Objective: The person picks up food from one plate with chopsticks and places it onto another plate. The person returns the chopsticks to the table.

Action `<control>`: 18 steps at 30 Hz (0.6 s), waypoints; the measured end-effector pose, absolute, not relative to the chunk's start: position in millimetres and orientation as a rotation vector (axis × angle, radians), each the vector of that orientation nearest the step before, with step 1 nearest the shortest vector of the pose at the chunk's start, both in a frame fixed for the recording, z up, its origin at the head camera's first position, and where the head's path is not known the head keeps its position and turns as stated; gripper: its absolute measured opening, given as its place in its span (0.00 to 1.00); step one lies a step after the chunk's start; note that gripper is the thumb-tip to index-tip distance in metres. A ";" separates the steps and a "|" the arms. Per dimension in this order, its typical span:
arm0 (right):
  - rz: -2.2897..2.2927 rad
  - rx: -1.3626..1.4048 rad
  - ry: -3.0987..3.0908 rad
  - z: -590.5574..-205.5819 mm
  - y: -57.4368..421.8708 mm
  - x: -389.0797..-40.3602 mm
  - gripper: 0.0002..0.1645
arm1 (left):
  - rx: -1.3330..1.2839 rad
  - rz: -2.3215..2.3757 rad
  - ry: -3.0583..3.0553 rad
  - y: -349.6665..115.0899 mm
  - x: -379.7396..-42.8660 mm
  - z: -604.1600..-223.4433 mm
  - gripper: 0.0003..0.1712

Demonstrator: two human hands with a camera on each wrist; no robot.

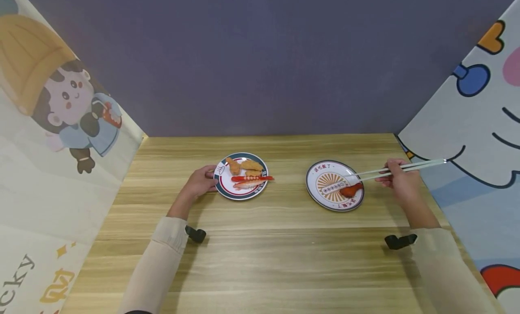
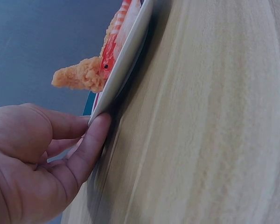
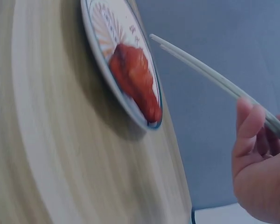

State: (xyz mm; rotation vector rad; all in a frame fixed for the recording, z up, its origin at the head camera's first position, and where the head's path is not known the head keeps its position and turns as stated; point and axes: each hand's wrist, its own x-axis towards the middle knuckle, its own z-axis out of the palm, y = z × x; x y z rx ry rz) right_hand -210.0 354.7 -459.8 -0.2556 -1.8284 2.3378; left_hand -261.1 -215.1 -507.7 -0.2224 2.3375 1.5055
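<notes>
My left hand [image 1: 200, 182] pinches the left edge of a round plate [image 1: 225, 188] with a dark green rim band. In the left wrist view, the thumb and fingers grip the plate's rim [image 2: 113, 88]. It bears a fried drumstick [image 1: 234, 166], breaded fried pieces [image 1: 252, 166] and a red-striped shrimp [image 1: 248, 179] with a paler one beside it. My right hand [image 1: 400, 178] holds a pair of pale chopsticks [image 1: 426, 164], their tips above a second plate [image 1: 313, 183]. A glossy red-brown drumstick [image 1: 350, 190] lies there, apart from the chopsticks in the right wrist view.
Both plates are on a light wood-grain table [image 1: 264, 250]. A dark grey-blue panel [image 1: 260, 65] rises at the back. Cartoon-printed panels stand on the left [image 1: 36, 183] and right [image 1: 467, 138]. Bare wood lies between the plates and in front of them.
</notes>
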 end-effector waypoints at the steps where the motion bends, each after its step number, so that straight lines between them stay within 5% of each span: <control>1: 2.341 -0.252 -1.837 -460.0 358.6 -208.3 0.11 | -0.222 1.506 2.336 -214.8 -261.2 -507.7 0.34; 18: 2.149 -0.164 -2.106 -455.2 394.0 -200.0 0.11 | -0.234 1.504 2.318 -216.4 -263.0 -508.9 0.35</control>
